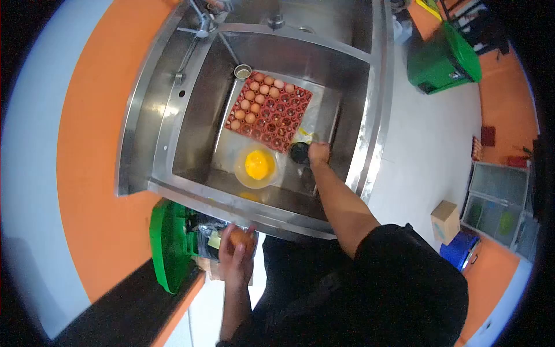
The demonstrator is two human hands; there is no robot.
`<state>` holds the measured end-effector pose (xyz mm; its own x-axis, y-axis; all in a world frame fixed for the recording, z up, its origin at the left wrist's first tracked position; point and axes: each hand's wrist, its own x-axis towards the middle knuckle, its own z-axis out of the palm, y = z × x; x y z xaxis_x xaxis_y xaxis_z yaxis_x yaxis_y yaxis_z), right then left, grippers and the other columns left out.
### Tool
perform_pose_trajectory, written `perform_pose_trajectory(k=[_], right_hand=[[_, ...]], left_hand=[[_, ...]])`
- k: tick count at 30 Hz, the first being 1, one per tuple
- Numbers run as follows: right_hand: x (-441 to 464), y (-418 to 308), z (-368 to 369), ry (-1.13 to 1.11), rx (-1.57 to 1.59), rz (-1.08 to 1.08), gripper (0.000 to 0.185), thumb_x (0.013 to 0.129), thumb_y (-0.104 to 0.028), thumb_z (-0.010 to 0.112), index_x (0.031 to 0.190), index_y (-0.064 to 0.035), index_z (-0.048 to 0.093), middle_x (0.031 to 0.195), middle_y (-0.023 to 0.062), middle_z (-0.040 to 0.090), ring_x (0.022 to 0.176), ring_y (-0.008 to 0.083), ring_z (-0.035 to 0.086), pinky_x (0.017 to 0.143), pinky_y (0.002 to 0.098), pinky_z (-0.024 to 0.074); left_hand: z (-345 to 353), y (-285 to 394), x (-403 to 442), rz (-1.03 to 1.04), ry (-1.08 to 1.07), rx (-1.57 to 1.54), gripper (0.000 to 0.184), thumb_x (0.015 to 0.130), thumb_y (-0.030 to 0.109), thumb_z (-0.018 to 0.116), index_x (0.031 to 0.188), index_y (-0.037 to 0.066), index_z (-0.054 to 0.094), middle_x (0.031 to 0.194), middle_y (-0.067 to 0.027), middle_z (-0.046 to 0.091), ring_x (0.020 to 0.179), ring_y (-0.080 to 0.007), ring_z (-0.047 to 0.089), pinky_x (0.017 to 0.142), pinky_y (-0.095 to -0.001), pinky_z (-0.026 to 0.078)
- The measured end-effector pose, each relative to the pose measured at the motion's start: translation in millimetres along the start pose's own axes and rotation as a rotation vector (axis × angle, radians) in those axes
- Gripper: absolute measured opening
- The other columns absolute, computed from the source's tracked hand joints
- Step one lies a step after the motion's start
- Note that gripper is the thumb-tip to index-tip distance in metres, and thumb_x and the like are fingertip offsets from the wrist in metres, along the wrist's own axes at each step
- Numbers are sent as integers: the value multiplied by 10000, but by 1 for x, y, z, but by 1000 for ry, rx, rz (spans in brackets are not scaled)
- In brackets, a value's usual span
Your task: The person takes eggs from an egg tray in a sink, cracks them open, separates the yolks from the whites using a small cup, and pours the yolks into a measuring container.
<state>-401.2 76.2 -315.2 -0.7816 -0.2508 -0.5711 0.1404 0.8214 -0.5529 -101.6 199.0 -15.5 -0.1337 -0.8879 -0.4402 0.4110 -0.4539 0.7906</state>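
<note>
Black cloth of my sleeve is closest, well to the near right of the egg tray, which lies on the floor of the metal sink. Brown eggs sit in the tray's left and far cups, while many cups toward its near right hold none. My right hand is closed, gripping the edge of a dark round thing just beside the tray's near right corner. A yellow smear marks the sink floor right of the tray. 1 clear bowl of yellow egg stands just on the near side of the tray. My left hand is well nearer me than the tray, outside the sink, fingers curled around a brown rounded thing, too blurred to tell whether whole egg or shell.
</note>
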Motion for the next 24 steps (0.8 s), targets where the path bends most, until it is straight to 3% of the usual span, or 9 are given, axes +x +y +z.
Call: perform_pose_trajectory(k=[1,3,6,9,12,15,17,21,24], right_hand=[[-11,-9,-6,-41,110,-114,424,801,-188,636,1175,0,565,1112,199,638,1045,326,620,861,390,501],[-24,-28,-16,-116,336,-340,396,813,-197,683,1131,20,590,1044,196,659,937,300,654,847,388,509],[-74,-71,-83,-402,346,-563,377,861,-134,650,1203,-18,543,1100,85,619,988,158,596,822,281,482],[-103,-81,-127,-605,335,-945,421,886,-119,655,1272,-21,521,1107,88,617,963,138,600,741,254,496],[-133,-83,-162,-637,24,-921,485,892,-124,667,1332,-23,490,1116,84,615,961,126,597,730,251,499],[-144,-72,-169,-406,153,-1057,478,903,-119,650,1339,-13,487,1120,80,614,978,129,590,772,264,494],[-139,-63,-162,-229,224,-1146,434,923,-122,620,1323,-4,500,1155,144,614,1019,179,594,866,296,475],[-135,-50,-154,-438,-62,-1194,451,943,-165,601,1336,18,478,1206,185,598,1105,253,584,952,341,449],[-130,-48,-151,-528,191,-1060,436,951,-128,579,1356,-7,467,1221,138,591,1070,216,590,928,303,463]], left_hand=[[6,-9,10,-35,-59,-32,574,880,206,693,1367,87,413,1273,-110,472,1263,-375,474,1013,-459,439],[35,-26,42,-104,-116,-170,494,930,170,626,1368,92,412,1285,-119,493,1284,-340,466,1025,-449,431],[67,-54,90,-224,-139,-329,438,962,178,579,1362,102,419,1305,-107,505,1262,-307,489,1044,-432,419],[78,-92,140,-288,-165,-449,414,972,198,563,1354,110,431,1307,-85,517,1224,-269,516,1056,-415,408],[82,-120,161,-302,-194,-495,403,972,214,561,1345,113,446,1305,-66,525,1184,-226,537,1052,-394,405],[85,-133,166,-319,-210,-468,404,968,219,567,1343,116,457,1303,-56,531,1182,-197,535,1032,-373,414],[84,-137,164,-302,-233,-461,402,964,206,573,1341,119,464,1286,-53,542,1175,-186,534,1017,-365,420],[93,-152,159,-235,-173,-518,337,955,136,583,1279,97,500,1198,-64,570,1072,-197,574,947,-379,476],[93,-153,157,-258,-84,-523,318,948,123,593,1254,108,510,1197,-70,569,1055,-200,582,934,-393,491]])
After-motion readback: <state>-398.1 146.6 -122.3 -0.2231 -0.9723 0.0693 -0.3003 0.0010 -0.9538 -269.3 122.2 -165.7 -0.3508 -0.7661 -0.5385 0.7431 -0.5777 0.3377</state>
